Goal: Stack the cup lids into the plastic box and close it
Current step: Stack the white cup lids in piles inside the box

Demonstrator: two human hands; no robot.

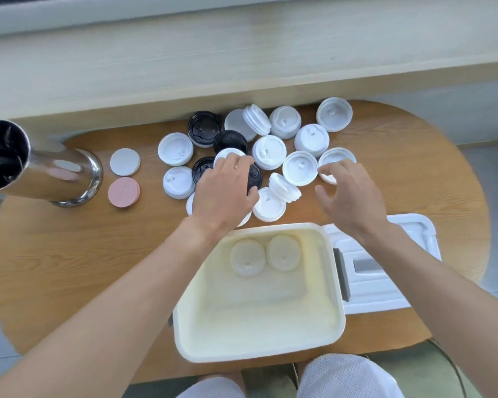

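A: Where do your hands sit?

B: Your left hand (224,188) lies over the lids (270,152), fingers curled onto a black lid (253,179); whether it truly grips is hard to tell. Your right hand (349,196) hovers with fingers loosely spread, its fingertips at a white lid (336,159), holding nothing.

A: And the box?

B: The plastic box (335,320) stands open at the near table (69,254) edge, two lids inside near its far wall. Its cover (385,288) lies touching its right rim. Bare wood lies left of the box, before the metal cup (41,168).
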